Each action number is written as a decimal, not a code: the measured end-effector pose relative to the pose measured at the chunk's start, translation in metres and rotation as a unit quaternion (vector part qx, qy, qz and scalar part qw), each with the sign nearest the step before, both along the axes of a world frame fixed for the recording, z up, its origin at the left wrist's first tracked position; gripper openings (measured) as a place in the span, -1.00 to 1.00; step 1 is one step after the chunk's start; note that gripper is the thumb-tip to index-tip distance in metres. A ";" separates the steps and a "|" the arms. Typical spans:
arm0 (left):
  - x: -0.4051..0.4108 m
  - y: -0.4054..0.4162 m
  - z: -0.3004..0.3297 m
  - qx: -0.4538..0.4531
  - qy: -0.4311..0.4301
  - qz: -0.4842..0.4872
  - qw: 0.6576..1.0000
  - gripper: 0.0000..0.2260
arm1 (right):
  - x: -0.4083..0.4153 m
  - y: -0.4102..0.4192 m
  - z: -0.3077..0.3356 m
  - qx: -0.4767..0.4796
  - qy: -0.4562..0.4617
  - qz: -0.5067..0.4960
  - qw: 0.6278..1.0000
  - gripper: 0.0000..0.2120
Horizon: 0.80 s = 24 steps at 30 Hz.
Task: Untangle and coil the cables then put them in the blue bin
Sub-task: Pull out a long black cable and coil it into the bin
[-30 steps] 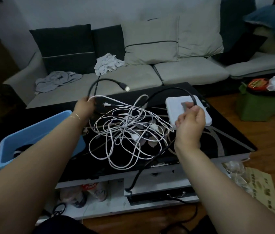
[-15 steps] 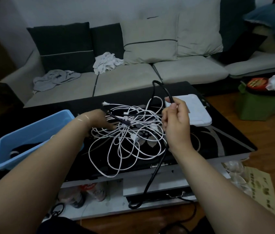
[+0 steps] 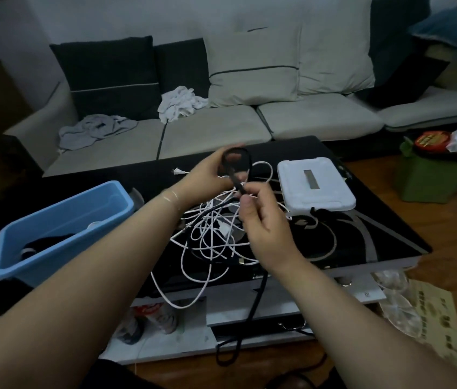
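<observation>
The table (image 3: 362, 248) carries a blue bin (image 3: 61, 220) at its left end and a white box (image 3: 314, 183) at its right. White cables (image 3: 210, 237) lie tangled between them. Above the tangle, the left hand (image 3: 210, 175) grips a small loop of black cable (image 3: 237, 164), and the right hand (image 3: 264, 220) pinches the same cable just below the loop; the rest hangs over the table's front edge.

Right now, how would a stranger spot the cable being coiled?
Find the black table in front of the sofa; a tangle of white cables lies on it between the blue bin and a white box. Above that tangle, the left hand holds a small loop of black cable, which the right hand pinches. It is the only thick black one, trailing off the table's front edge.
</observation>
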<state>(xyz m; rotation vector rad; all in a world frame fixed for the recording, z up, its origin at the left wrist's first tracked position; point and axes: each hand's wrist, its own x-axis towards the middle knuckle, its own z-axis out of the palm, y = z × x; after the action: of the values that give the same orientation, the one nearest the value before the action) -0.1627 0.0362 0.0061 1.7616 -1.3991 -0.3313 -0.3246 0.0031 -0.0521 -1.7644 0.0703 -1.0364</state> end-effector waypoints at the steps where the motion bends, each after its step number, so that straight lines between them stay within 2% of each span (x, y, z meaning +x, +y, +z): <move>1: 0.001 -0.001 -0.002 -0.030 0.015 0.010 0.999 -0.60 | -0.002 0.006 -0.001 -0.030 0.006 0.003 1.000 -0.91; 3: 0.006 -0.005 -0.004 -0.047 0.006 0.017 0.999 -0.75 | -0.005 0.017 -0.006 -0.107 0.030 0.002 0.994 -0.86; 5: 0.016 -0.004 -0.006 -0.014 -0.001 0.027 1.000 -0.78 | -0.005 0.023 -0.009 -0.162 0.041 -0.003 0.986 -0.84; 7: 0.023 -0.002 -0.007 0.012 -0.032 0.042 0.999 -0.79 | -0.005 0.020 -0.009 -0.169 0.047 -0.008 0.984 -0.83; 10: 0.032 0.001 -0.007 -0.050 -0.107 0.107 0.987 -0.74 | -0.002 0.010 -0.011 -0.125 0.108 0.035 0.986 -0.72; 12: 0.032 0.005 0.000 -0.103 -0.160 0.142 0.971 -0.74 | 0.002 0.006 -0.012 -0.016 0.173 0.116 0.978 -0.54; 14: 0.030 0.011 0.009 -0.122 -0.244 0.143 0.951 -0.81 | 0.007 0.004 -0.010 0.152 0.221 0.215 0.939 -0.28; 16: 0.025 0.017 0.015 -0.099 -0.377 0.132 0.912 -0.88 | 0.010 -0.001 -0.005 0.306 0.209 0.280 0.886 -0.09; 18: 0.018 0.024 0.013 -0.064 -0.487 0.089 0.866 -0.90 | 0.009 -0.011 0.000 0.389 0.183 0.297 0.853 -0.03; 19: 0.013 0.027 0.009 -0.052 -0.519 0.054 0.852 -0.88 | 0.007 -0.015 0.003 0.406 0.179 0.300 0.844 -0.07; 21: 0.004 0.031 -0.001 -0.033 -0.552 -0.012 0.833 -0.88 | 0.003 -0.018 0.006 0.416 0.180 0.311 0.836 -0.36; 23: -0.003 0.034 -0.013 -0.012 -0.543 -0.035 0.839 -0.90 | 0.000 -0.015 0.008 0.413 0.185 0.305 0.838 -0.72; 24: -0.003 0.033 -0.018 -0.003 -0.522 -0.034 0.853 -0.88 | -0.001 -0.014 0.009 0.412 0.194 0.291 0.841 -0.79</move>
<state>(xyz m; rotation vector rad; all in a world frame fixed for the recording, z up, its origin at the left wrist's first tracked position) -0.1659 0.0696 -0.0122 1.9556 -2.1728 0.7274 -0.3253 -0.0112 -0.0434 -1.0429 0.1883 -0.1200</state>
